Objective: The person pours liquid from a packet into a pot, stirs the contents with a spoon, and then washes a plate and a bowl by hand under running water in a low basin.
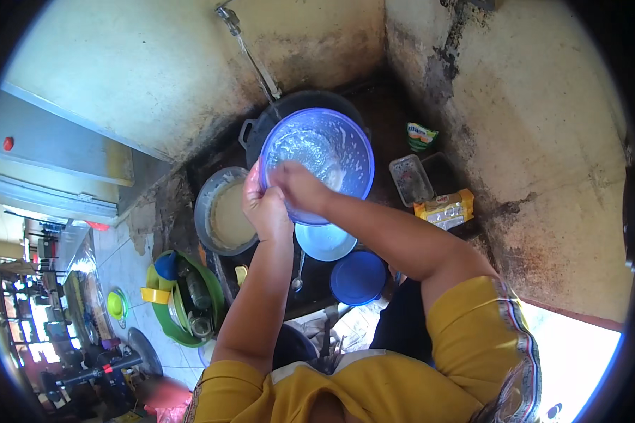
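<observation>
A translucent blue plastic bowl (352,158) is tilted over a large dark pot (325,99), with wet streaks and suds inside it. My left hand (266,206) grips the bowl's left rim. My right hand (299,187) is blurred inside the bowl near its left wall; whether it holds something there cannot be seen. Water runs from a wall tap (230,22) towards the pot behind the bowl. Left of my left hand stands a grey basin (203,211) of pale, creamy liquid. A light blue bowl (325,243) lies below the tilted one.
Nearby are a blue lid (358,278), a metal spoon (297,284), a clear plastic container (411,180), a yellow packet (444,209) and a green packet (421,136). A green tub (164,320) of dishes stands at left. Walls meet behind the counter. Another person (166,396) is at lower left.
</observation>
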`<act>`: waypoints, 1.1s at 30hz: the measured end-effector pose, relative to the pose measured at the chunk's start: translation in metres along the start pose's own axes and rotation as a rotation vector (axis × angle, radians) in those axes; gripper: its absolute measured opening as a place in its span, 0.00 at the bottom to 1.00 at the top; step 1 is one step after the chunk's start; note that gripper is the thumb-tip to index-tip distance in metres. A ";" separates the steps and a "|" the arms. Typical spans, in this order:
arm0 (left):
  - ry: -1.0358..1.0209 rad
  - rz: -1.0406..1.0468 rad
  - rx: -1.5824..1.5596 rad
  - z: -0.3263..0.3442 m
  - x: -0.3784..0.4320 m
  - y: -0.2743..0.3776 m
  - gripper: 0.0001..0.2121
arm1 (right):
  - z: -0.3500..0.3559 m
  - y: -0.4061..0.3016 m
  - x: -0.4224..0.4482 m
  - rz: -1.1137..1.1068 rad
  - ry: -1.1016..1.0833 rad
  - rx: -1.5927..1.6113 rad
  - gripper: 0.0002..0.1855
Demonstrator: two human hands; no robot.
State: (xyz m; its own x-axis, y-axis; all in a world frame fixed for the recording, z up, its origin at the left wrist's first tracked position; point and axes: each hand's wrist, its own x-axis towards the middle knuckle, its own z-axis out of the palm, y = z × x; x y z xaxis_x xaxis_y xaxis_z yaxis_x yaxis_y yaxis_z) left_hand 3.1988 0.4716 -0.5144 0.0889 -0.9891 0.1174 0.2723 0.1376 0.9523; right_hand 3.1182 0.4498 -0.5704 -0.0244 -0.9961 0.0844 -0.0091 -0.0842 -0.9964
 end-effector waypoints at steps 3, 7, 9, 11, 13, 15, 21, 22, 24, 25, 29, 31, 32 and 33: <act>-0.016 -0.034 -0.018 0.015 -0.011 0.004 0.27 | -0.050 -0.004 0.027 -0.362 0.342 -0.770 0.07; -0.033 -0.059 -0.008 0.001 -0.006 0.007 0.28 | -0.001 0.005 -0.008 -0.778 0.138 -0.618 0.04; -0.059 -0.054 -0.013 -0.001 -0.006 0.004 0.26 | -0.020 0.010 0.016 -0.223 -0.027 -0.285 0.07; -0.065 -0.033 0.013 -0.009 0.000 0.010 0.25 | -0.055 -0.011 0.026 -0.802 -0.019 -1.054 0.11; -0.069 0.101 -0.039 -0.012 0.013 0.018 0.24 | -0.056 -0.012 0.016 -0.784 -0.023 -1.184 0.13; -0.071 0.118 -0.010 -0.020 0.019 0.013 0.24 | -0.024 0.009 -0.008 -0.260 -0.092 -1.165 0.14; -0.084 0.220 0.124 -0.037 0.020 0.012 0.24 | -0.016 0.027 -0.017 -0.348 -0.308 -0.627 0.12; -0.083 0.220 0.088 -0.035 0.019 0.008 0.24 | -0.029 0.023 -0.013 -0.375 -0.265 -0.868 0.12; -0.059 0.226 0.061 -0.031 0.019 0.000 0.24 | -0.013 0.014 -0.017 -0.090 -0.293 -0.858 0.14; -0.031 0.228 0.040 -0.034 0.018 -0.003 0.24 | 0.012 0.007 -0.024 0.209 -0.289 -0.623 0.14; 0.026 0.128 0.008 -0.042 0.022 0.002 0.24 | 0.001 0.026 -0.024 -0.363 -0.276 -0.252 0.12; 0.046 0.167 0.084 -0.036 0.020 0.005 0.24 | -0.025 0.018 -0.017 -0.286 -0.308 -0.913 0.11; 0.021 0.188 0.054 -0.034 0.020 0.002 0.24 | -0.014 0.016 -0.018 -0.188 -0.288 -0.885 0.12; -0.003 0.207 0.022 -0.034 0.022 -0.002 0.24 | 0.006 0.006 -0.022 -0.190 -0.288 -0.886 0.12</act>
State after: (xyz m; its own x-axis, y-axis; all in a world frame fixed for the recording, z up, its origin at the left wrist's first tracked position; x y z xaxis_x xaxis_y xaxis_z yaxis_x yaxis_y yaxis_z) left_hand 3.2327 0.4518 -0.5238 0.1377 -0.9400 0.3121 0.2279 0.3367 0.9136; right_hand 3.1249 0.4713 -0.5785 0.3019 -0.9455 0.1219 -0.7454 -0.3139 -0.5881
